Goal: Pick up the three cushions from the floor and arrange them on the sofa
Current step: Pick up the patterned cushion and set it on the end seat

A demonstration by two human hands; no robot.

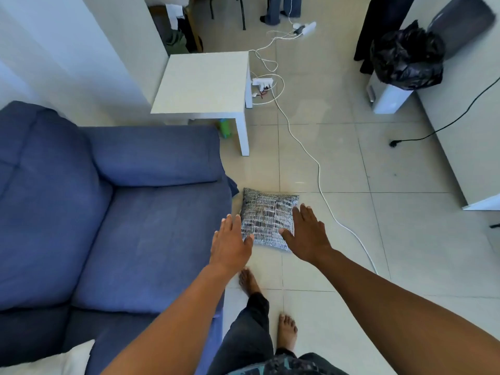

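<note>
Here both hands, left hand and right hand, fingers spread open, flank the patterned cushion lying on the tiled floor beside the blue sofa

A sofa fills the left; a cushion lies on the floor just beside its front corner. Both hands — left hand, right hand — reach out flanking the cushion. A side table stands beyond the sofa, a cable trailing to its right.
</note>
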